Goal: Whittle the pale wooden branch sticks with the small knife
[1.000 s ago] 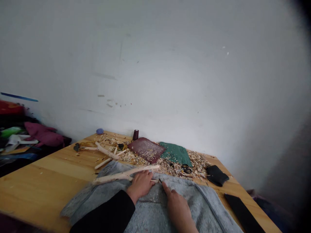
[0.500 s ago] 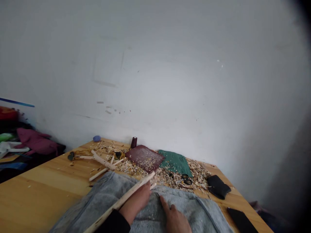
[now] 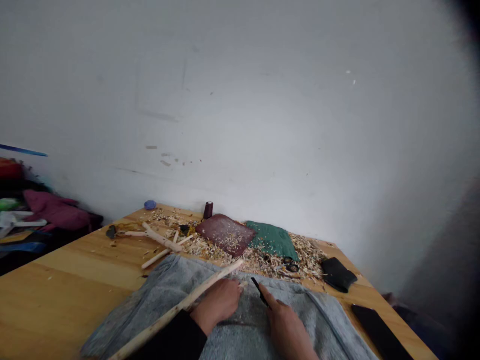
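My left hand (image 3: pixel 221 301) is closed around a long, peeled wooden stick (image 3: pixel 180 307) that slants from the lower left up to the middle. A second pale wooden tip (image 3: pixel 243 284) pokes out past the fingers; whether it belongs to the same stick is hidden. In my right hand (image 3: pixel 287 322) is a knife (image 3: pixel 258 290) with a narrow dark blade pointing up and left, the index finger lying along it. The blade is apart from the wood. Both hands are above a grey cloth (image 3: pixel 157 300) draped over the table's near edge.
Wood shavings (image 3: pixel 307 255) cover the table's (image 3: pixel 75 280) far side, around maroon cloth (image 3: pixel 221 232), green cloth (image 3: pixel 270 240), scissors (image 3: pixel 290 265) and a thread spool (image 3: pixel 208 210). Peeled branches (image 3: pixel 161 237) lie left. A black pouch (image 3: pixel 338 275) and phone (image 3: pixel 380 330) lie right.
My right hand has moved right, away from the left hand, and more of the knife blade shows. My left hand still grips the stick. The view has tilted slightly.
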`<state>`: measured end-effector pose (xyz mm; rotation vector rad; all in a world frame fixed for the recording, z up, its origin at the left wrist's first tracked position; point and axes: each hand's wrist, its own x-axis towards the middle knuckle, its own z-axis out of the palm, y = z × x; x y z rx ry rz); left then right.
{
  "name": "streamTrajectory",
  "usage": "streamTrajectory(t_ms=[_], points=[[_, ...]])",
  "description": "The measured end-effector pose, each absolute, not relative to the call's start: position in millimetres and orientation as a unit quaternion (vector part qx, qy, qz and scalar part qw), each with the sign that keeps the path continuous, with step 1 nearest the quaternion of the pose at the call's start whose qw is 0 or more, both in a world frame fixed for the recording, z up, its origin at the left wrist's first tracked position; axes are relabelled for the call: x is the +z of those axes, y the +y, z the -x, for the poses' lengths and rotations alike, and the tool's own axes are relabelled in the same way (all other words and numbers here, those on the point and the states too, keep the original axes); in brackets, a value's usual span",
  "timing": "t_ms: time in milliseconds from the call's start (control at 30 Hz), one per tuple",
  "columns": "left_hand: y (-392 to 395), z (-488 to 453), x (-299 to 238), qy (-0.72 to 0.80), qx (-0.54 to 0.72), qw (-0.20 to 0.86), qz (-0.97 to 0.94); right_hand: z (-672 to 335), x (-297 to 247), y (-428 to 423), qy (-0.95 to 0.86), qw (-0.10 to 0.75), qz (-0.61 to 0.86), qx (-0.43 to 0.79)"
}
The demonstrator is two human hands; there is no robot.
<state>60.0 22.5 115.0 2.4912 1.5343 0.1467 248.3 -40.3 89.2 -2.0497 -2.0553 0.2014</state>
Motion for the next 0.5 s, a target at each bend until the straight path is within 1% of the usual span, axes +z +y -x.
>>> streamTrajectory(t_ms=[67,300,500], points=[[23,-62,117,0.523,0.026,0.107,-0.845,-249,89,-42,-0.709,0.101,0.692,0.094],[29,-69,119,0.524,-0.024,0.103,-0.845,-240,99,-49,-0.711,0.044,0.697,0.081],[37,-70,115,0.521,-0.037,0.104,-0.846,-233,102,-46,-0.714,0.009,0.696,0.078]])
